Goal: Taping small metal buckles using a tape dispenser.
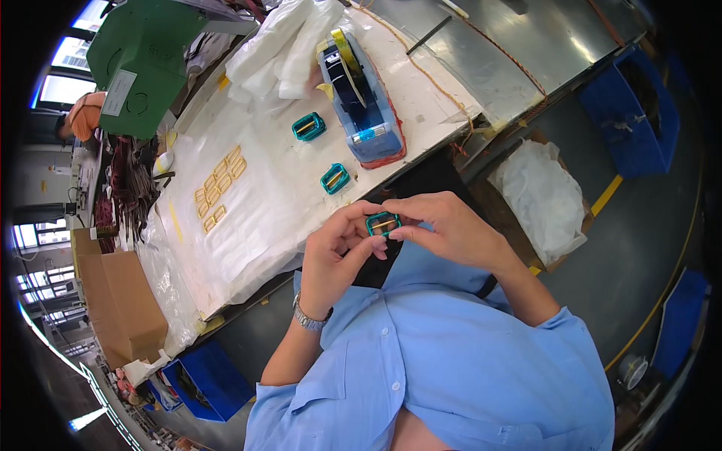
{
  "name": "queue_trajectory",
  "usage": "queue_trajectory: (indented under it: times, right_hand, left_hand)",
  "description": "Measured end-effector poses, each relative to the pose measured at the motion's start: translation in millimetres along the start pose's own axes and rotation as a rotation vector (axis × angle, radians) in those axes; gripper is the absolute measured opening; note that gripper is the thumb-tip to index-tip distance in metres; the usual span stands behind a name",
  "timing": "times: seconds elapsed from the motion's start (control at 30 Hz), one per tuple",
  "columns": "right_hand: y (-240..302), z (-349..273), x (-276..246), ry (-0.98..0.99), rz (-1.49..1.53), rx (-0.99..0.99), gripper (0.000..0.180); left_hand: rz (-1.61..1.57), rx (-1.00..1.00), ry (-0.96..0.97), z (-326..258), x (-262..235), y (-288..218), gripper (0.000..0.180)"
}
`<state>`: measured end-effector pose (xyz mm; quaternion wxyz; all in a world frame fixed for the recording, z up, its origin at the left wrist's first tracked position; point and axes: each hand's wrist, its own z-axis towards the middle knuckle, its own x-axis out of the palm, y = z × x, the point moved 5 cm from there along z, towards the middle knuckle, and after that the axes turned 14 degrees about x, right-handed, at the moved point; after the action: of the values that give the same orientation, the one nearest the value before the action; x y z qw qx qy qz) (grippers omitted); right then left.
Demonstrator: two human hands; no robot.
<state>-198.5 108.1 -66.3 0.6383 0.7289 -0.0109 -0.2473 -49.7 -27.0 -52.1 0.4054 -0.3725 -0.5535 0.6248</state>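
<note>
Between my two hands, just off the table's front edge, is a small rectangular buckle (383, 224) with a teal green rim and a gold bar across its middle. The thumb and fingers of my left hand (336, 244) pinch its left side. My right hand (449, 229) grips the right side between thumb and forefinger. Two similar teal-rimmed buckles lie on the table, one (335, 179) near the edge and another (308, 126) farther back. Several plain gold buckle frames (219, 186) rest in rows on white sheeting to the left.
A blue tape dispenser (368, 113) stands on the white table (421, 94), beside crumpled white plastic (282, 45). Behind at left is a green machine housing (147, 64). A carton (124, 301) sits at far left. On the right are a plastic-lined box (541, 195) and a blue bin (632, 113).
</note>
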Motion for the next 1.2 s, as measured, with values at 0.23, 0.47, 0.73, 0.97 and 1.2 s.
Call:
queue_trajectory:
  times: [0.23,0.47,0.73,0.97,1.2]
  right_hand:
    - [18,2,20,0.005,0.139,0.111,0.04]
    - [16,19,31,0.115,0.467,0.282,0.038]
    - [11,25,25,0.02,0.438,0.378,0.036]
    - [30,9,-16,-0.274,0.46,0.295,0.024]
    - [50,41,-55,-0.614,0.145,0.078,0.024]
  left_hand:
    - [0.827,0.334,0.137,-2,-8,-34,0.042]
    - [0.874,0.4,0.133,12,-26,-45,0.043]
    - [0.951,0.355,-0.109,30,-47,-36,0.041]
    - [1.004,0.299,-0.16,43,-56,-6,0.039]
    - [1.08,0.354,-0.145,45,-46,-27,0.042]
